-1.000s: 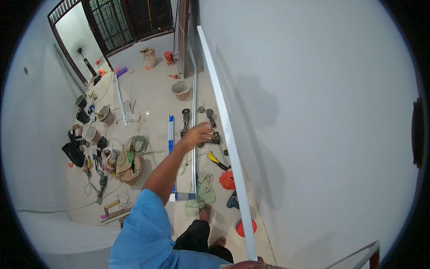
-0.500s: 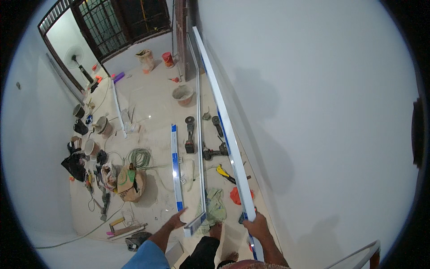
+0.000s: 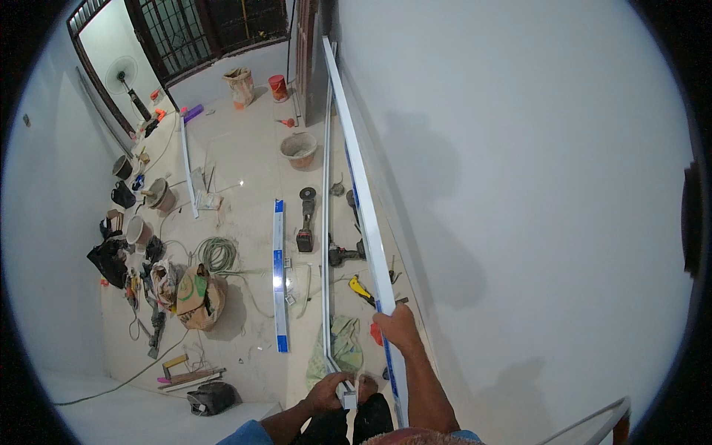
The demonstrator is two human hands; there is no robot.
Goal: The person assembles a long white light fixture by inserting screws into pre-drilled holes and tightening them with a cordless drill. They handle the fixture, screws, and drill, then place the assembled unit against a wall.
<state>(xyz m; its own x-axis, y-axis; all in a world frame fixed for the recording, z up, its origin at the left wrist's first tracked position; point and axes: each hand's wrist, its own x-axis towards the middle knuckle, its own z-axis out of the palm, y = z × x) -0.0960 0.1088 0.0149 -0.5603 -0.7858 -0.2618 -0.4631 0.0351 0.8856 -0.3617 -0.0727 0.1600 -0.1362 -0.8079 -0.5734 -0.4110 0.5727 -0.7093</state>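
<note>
My right hand (image 3: pixel 400 326) is wrapped round a long, wide white metal profile (image 3: pixel 363 178) with blue film along its side. The profile slants from my lap toward the far end of the wall. To its left runs a thinner pale metal profile (image 3: pixel 325 245), bent at its near end into a short box-section piece (image 3: pixel 349 400). My left hand (image 3: pixel 326 393) is closed round that short end, just above my feet. A green cloth (image 3: pixel 345 345) lies on the floor under the bend.
Between and beside the profiles lie an angle grinder (image 3: pixel 306 219), a drill (image 3: pixel 345 254) and a yellow-handled tool (image 3: pixel 361 289). A blue-and-white strip (image 3: pixel 279 274) lies to the left. Further left are a coiled hose (image 3: pixel 217 254), a brown sack (image 3: pixel 200 300) and several buckets. The wall (image 3: pixel 534 185) stands close on the right.
My left hand has moved right and closed on the short end piece, which has swung toward my feet. My right hand has shifted up and left, and the wide profile has moved left with it.
</note>
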